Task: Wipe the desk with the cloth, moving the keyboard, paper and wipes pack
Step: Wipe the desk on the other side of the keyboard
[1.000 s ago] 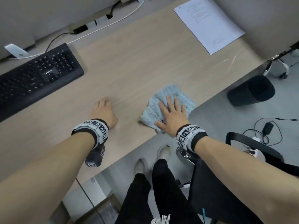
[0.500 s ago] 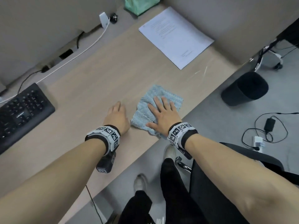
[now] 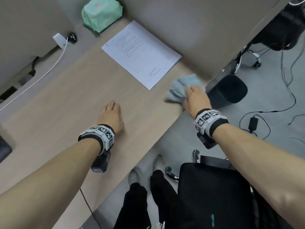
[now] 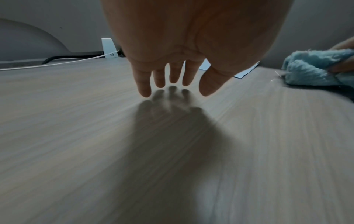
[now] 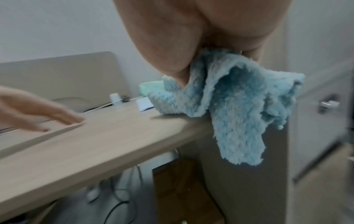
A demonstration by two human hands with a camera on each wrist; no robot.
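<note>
Your right hand (image 3: 195,99) now has the cloth (image 3: 182,90) bunched between thumb and fingers, where half a second ago it lay flat under a spread palm in the middle of the front edge. You have carried it to the right-hand front corner of the desk (image 3: 66,104), and the right wrist view shows part of it hanging off the edge there while the rest touches the top. That suggests the open middle stretch is wiped and the uncleared parts come next. Your left hand (image 3: 112,116) holds nothing: fingers straight and relaxed, hovering just above the wood near the front edge, about where it was. Of the things to be moved, the paper (image 3: 140,55) lies just beyond the cloth, apart from it and not yet lifted; the wipes pack (image 3: 101,14) sits behind it in the back corner; the keyboard (image 3: 4,149) shows only as a dark corner at the far left.
</note>
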